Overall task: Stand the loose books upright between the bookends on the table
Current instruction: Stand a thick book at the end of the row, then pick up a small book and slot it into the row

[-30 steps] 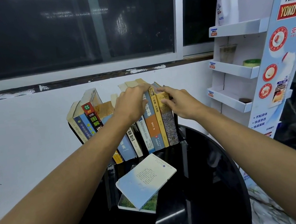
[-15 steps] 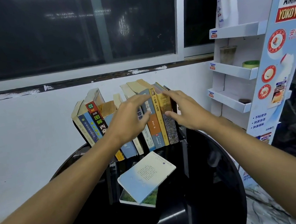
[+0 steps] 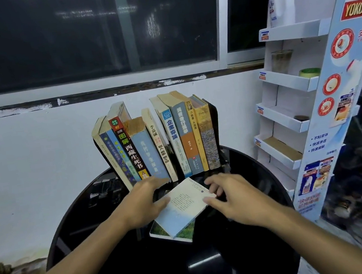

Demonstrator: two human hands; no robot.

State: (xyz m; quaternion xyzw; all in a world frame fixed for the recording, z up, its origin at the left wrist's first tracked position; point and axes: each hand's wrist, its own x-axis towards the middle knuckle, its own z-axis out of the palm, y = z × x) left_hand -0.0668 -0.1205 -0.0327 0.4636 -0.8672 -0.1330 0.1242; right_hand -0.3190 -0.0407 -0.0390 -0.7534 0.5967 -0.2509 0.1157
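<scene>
**Hands drop from the row to the next loose book**

The left hand (image 3: 142,202) lies with its fingers straight and loosely spread, its thumb side against the left edge of the pale blue book (image 3: 182,208). The right hand (image 3: 234,196) comes in at the book's far right corner, thumb at the edge and fingers curled past the corner. Blur hides whether it already pinches the cover.

A moment ago both hands were up on the tops of the standing books; now they have let go and come down to the table (image 3: 259,253). The pale blue book lies flat and skewed on a green-covered book (image 3: 183,234), both just in front of the row of books (image 3: 142,151). The row stands unaided, its left part leaning left and its right part near upright against the black bookend (image 3: 214,118). A narrow gap shows between the two parts.

My reading: tidying the row is finished and the pickup is starting. Two loose books remain, with that gap the likely slot
</scene>
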